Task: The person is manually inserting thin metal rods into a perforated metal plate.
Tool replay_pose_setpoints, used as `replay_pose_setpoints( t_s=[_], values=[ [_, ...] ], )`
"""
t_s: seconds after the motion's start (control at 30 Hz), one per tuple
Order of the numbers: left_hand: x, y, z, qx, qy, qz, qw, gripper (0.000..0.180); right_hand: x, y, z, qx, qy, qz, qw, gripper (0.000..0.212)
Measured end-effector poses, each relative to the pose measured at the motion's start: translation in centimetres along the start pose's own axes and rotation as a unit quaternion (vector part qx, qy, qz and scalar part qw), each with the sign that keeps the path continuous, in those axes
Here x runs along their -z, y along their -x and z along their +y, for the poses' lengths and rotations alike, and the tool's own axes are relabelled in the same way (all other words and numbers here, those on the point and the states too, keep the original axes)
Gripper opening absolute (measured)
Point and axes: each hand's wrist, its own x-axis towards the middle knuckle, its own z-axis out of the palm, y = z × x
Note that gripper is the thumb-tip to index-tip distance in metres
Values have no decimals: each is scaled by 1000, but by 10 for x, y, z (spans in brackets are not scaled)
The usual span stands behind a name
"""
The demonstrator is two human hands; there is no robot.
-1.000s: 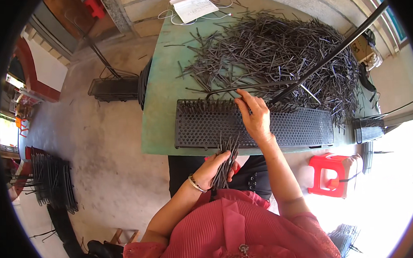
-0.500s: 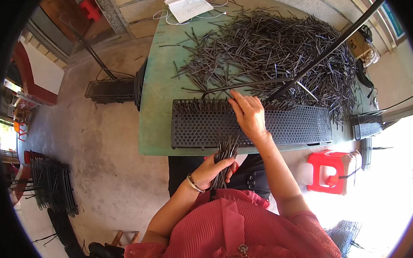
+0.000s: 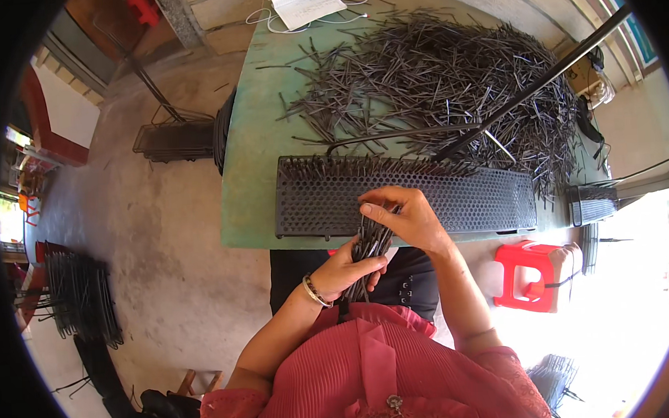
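Observation:
Below the table's near edge, my left hand [image 3: 345, 273] is closed round a bundle of thin dark strips [image 3: 374, 241] that points up and away from me. My right hand [image 3: 408, 220] has come over the top of this bundle, its thumb and fingers pinching the strip ends. Just beyond both hands lies a long black perforated panel [image 3: 489, 203] on the table. Short strips [image 3: 348, 166] stand in its holes along the far side, mostly from the left end to past the middle. A large loose pile of the same strips [image 3: 448, 80] spreads behind it.
A black metal rod frame [image 3: 526, 92] slants over the panel and pile. The green table [image 3: 256, 167] carries an open notebook [image 3: 305, 9] and white cable at the back. A red stool [image 3: 532, 276] stands at right, dark racks [image 3: 80, 299] at far left, and a rack-like basket [image 3: 174, 141] left of the table.
My right hand has moved from the row of strips at the panel's far side back toward me, onto the top of the bundle. My left hand keeps its hold.

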Motion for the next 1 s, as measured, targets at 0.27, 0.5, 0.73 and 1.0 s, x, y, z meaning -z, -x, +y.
replay_pose_setpoints(
  t_s=[0.27,0.5,0.73,1.0],
  values=[
    [4,-1,-19,19,33,17,999,18,15,-16,24,88,-156,316,932,17],
    [0,2,-17,41,120,57,990,20,10,-29,36,151,51,386,909,13],
    [-3,1,-16,51,163,58,984,23,3,-31,39,201,138,380,892,12],
    [-6,1,-15,29,90,77,993,23,-2,-26,34,253,306,334,855,19]
  ],
)
